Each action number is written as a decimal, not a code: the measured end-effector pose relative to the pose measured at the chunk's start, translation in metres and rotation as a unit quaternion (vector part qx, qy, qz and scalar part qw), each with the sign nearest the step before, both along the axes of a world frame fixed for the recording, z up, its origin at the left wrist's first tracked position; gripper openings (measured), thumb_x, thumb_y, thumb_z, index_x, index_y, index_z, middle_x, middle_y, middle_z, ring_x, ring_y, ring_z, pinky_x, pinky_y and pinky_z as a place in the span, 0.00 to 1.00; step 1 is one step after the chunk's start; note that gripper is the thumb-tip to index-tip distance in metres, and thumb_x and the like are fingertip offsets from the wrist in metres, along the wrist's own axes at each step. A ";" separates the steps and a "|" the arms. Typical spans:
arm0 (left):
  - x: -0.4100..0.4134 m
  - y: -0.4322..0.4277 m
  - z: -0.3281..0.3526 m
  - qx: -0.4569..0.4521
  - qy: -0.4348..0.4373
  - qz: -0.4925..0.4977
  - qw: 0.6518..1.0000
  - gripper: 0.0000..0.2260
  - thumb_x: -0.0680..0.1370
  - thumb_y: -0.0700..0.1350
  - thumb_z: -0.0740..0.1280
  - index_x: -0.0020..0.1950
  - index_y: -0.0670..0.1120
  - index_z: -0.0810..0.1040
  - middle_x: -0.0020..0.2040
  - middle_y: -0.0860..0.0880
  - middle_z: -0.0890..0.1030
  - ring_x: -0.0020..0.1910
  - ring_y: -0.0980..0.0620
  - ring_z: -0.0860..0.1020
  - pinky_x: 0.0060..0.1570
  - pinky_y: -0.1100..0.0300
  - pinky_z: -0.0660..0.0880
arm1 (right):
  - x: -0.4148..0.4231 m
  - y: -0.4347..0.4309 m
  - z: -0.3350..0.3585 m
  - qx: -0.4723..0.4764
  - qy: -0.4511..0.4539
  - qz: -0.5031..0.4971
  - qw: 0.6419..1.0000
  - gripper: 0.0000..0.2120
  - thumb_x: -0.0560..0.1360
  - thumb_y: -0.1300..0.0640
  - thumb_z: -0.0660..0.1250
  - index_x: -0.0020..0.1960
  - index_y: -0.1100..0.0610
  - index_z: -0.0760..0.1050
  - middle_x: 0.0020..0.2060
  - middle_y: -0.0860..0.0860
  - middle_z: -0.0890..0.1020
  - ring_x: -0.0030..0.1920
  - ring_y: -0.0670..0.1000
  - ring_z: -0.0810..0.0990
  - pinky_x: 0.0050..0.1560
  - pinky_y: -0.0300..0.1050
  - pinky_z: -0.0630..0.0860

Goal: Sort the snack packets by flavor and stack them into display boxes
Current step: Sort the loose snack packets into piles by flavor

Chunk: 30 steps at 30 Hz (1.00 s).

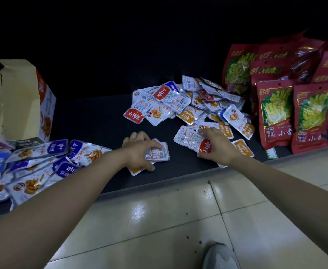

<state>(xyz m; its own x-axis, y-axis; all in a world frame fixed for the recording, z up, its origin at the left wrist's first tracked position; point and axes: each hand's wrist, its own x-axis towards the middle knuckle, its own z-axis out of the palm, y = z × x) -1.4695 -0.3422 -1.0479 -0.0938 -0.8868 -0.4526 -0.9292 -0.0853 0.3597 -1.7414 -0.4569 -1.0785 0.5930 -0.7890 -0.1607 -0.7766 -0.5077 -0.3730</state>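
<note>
- An open display box (19,98) is stood at the far left, with blue packets (29,164) heaped before it up to the shelf edge (159,183).
- A small stack (159,154) is gripped by the left hand (138,150), with bare shelf (93,123) behind.
- A red-labelled packet (190,139) is gripped by the right hand (219,146) near the front edge.
- The mixed pile (188,101) is spread behind, touching red bags (275,113) at right.

Two hands (138,151) (220,145), one box (17,101) (packets (180,105): dozens).
</note>
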 end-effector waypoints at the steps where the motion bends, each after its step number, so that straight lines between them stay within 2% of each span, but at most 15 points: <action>1: -0.001 0.001 0.000 -0.005 0.002 -0.004 1.000 0.29 0.69 0.55 0.75 0.68 0.64 0.69 0.63 0.51 0.63 0.65 0.50 0.61 0.65 0.57 0.56 | 0.002 0.000 0.000 -0.001 -0.010 -0.003 1.000 0.38 0.68 0.49 0.77 0.73 0.55 0.65 0.65 0.55 0.71 0.67 0.55 0.68 0.64 0.44 0.63; 3: 0.001 0.000 0.001 -0.028 0.020 0.005 0.999 0.24 0.70 0.55 0.74 0.64 0.62 0.73 0.61 0.50 0.65 0.63 0.49 0.63 0.64 0.57 0.58 | 0.008 0.003 0.002 0.003 -0.037 0.010 0.999 0.35 0.69 0.49 0.76 0.72 0.55 0.66 0.66 0.54 0.72 0.67 0.54 0.69 0.64 0.42 0.62; 6: 0.003 -0.002 0.003 -0.044 0.035 0.022 0.998 0.19 0.72 0.55 0.73 0.60 0.59 0.75 0.58 0.50 0.69 0.61 0.49 0.67 0.62 0.55 0.62 | 0.012 0.008 0.008 0.066 -0.070 0.044 0.994 0.34 0.71 0.47 0.74 0.73 0.52 0.65 0.69 0.50 0.70 0.67 0.49 0.70 0.67 0.44 0.66; 8: 0.000 -0.005 0.004 -0.063 0.031 0.021 0.997 0.20 0.72 0.55 0.73 0.62 0.56 0.74 0.57 0.50 0.69 0.60 0.49 0.67 0.59 0.56 0.62 | 0.006 0.007 0.010 0.038 -0.066 0.052 0.996 0.30 0.73 0.49 0.73 0.71 0.53 0.67 0.69 0.51 0.71 0.67 0.51 0.70 0.67 0.45 0.66; 10: -0.006 -0.008 0.004 -0.106 0.038 0.015 0.994 0.20 0.73 0.53 0.72 0.64 0.55 0.73 0.58 0.49 0.70 0.61 0.49 0.67 0.57 0.58 0.62 | -0.011 0.003 0.014 -0.024 -0.057 0.000 0.998 0.25 0.73 0.53 0.71 0.68 0.54 0.70 0.65 0.53 0.74 0.65 0.55 0.72 0.65 0.49 0.67; 12: -0.014 -0.015 0.003 -0.148 0.058 -0.006 0.987 0.19 0.75 0.51 0.70 0.66 0.54 0.73 0.62 0.50 0.70 0.63 0.49 0.66 0.61 0.57 0.62 | -0.031 0.001 0.019 -0.051 -0.015 -0.063 0.997 0.25 0.71 0.52 0.70 0.66 0.54 0.70 0.61 0.53 0.73 0.63 0.56 0.71 0.65 0.53 0.63; 14: -0.027 -0.024 0.001 -0.157 0.062 -0.056 0.984 0.19 0.77 0.50 0.68 0.67 0.54 0.74 0.67 0.51 0.69 0.67 0.49 0.64 0.65 0.55 0.60 | -0.049 0.003 0.020 -0.028 0.069 -0.086 0.994 0.27 0.71 0.50 0.71 0.67 0.53 0.68 0.63 0.53 0.69 0.66 0.56 0.67 0.66 0.53 0.57; 16: -0.044 -0.032 -0.003 -0.133 0.019 -0.108 0.985 0.20 0.78 0.52 0.65 0.70 0.56 0.71 0.74 0.50 0.64 0.72 0.49 0.60 0.68 0.54 0.57 | -0.061 0.009 0.018 0.017 0.141 -0.077 0.987 0.32 0.71 0.46 0.72 0.70 0.51 0.65 0.66 0.52 0.65 0.69 0.56 0.63 0.67 0.53 0.57; 18: -0.056 -0.039 -0.010 -0.107 -0.037 -0.126 0.986 0.24 0.79 0.54 0.63 0.75 0.56 0.64 0.78 0.49 0.58 0.75 0.48 0.55 0.70 0.53 0.55 | -0.066 0.011 0.013 0.031 0.154 -0.079 0.984 0.35 0.70 0.43 0.73 0.72 0.50 0.63 0.66 0.52 0.65 0.68 0.56 0.63 0.65 0.52 0.59; 21: -0.060 -0.047 -0.014 -0.103 -0.098 -0.108 0.984 0.25 0.81 0.55 0.58 0.78 0.57 0.56 0.79 0.48 0.52 0.76 0.47 0.51 0.72 0.52 0.53 | -0.065 0.005 0.010 -0.005 0.128 -0.106 0.986 0.30 0.71 0.44 0.73 0.68 0.53 0.70 0.61 0.53 0.71 0.65 0.56 0.66 0.61 0.48 0.58; 23: -0.055 -0.049 -0.014 -0.123 -0.113 -0.077 0.983 0.25 0.82 0.55 0.57 0.78 0.56 0.56 0.79 0.46 0.52 0.76 0.46 0.51 0.71 0.52 0.53 | -0.063 -0.001 0.010 -0.032 0.093 -0.101 0.990 0.22 0.74 0.47 0.71 0.64 0.56 0.74 0.57 0.54 0.73 0.62 0.55 0.69 0.56 0.46 0.56; 25: -0.044 -0.046 -0.013 -0.160 -0.076 -0.034 0.984 0.23 0.82 0.53 0.58 0.77 0.53 0.61 0.75 0.44 0.59 0.73 0.44 0.58 0.68 0.51 0.59 | -0.059 -0.007 0.016 -0.025 -0.007 -0.098 0.995 0.15 0.78 0.51 0.66 0.61 0.59 0.75 0.51 0.52 0.75 0.58 0.54 0.73 0.51 0.43 0.56; 27: -0.026 -0.039 -0.011 -0.209 -0.033 0.016 0.977 0.19 0.81 0.50 0.60 0.71 0.49 0.70 0.65 0.44 0.70 0.65 0.43 0.66 0.62 0.51 0.64 | -0.045 -0.009 0.030 0.027 -0.134 -0.099 0.986 0.11 0.81 0.53 0.62 0.58 0.59 0.73 0.44 0.50 0.75 0.49 0.52 0.77 0.47 0.42 0.65; 29: -0.004 -0.029 -0.010 -0.206 -0.040 0.054 0.976 0.17 0.79 0.54 0.62 0.65 0.49 0.75 0.58 0.45 0.74 0.61 0.44 0.70 0.59 0.52 0.66 | -0.021 -0.007 0.045 0.066 -0.202 -0.090 0.973 0.06 0.81 0.54 0.61 0.54 0.57 0.70 0.41 0.48 0.75 0.41 0.41 0.76 0.38 0.32 0.69; 30: 0.005 -0.023 -0.009 -0.172 -0.065 0.057 0.981 0.20 0.77 0.58 0.64 0.65 0.50 0.74 0.59 0.45 0.74 0.61 0.44 0.69 0.59 0.52 0.66 | -0.007 -0.006 0.050 0.078 -0.215 -0.077 0.971 0.05 0.82 0.54 0.61 0.51 0.56 0.69 0.40 0.47 0.74 0.37 0.37 0.74 0.35 0.29 0.68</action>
